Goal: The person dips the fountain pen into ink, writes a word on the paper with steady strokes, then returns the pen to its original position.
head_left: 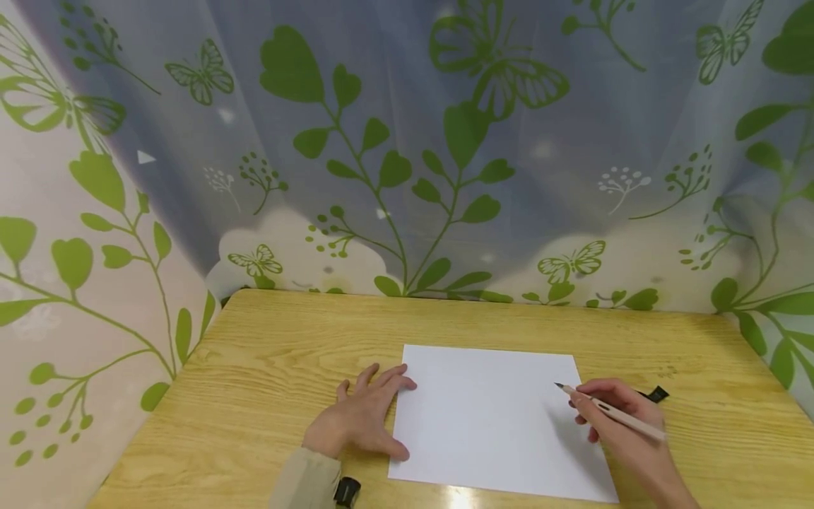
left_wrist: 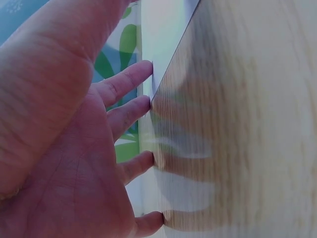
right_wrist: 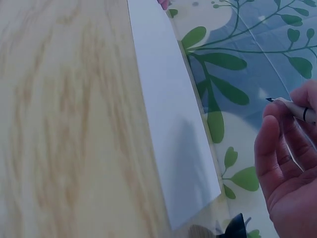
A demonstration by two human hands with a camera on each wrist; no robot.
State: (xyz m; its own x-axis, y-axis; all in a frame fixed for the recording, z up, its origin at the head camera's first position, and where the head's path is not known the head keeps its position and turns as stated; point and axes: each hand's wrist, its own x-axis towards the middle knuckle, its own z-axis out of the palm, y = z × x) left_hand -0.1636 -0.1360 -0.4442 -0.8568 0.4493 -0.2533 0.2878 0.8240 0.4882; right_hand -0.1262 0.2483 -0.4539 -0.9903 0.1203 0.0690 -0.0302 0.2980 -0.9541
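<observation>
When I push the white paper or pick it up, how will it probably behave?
The paper may slide easily, lying flat on a shiny table. Its thin edge suggests that it is light and probably bends when lifted.

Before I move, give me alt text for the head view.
The right hand holds a pale pencil over a blank white sheet; the left hand is spread at its left edge. Behind the wooden table hangs a leaf-patterned curtain.

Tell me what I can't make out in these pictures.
Writing tool: rear end, right wrist view, cut off by the right edge.
Left hand: thumb tip, left wrist view, cut off by the top edge.
Paper: underside, head view, hidden by its upper face.
</observation>
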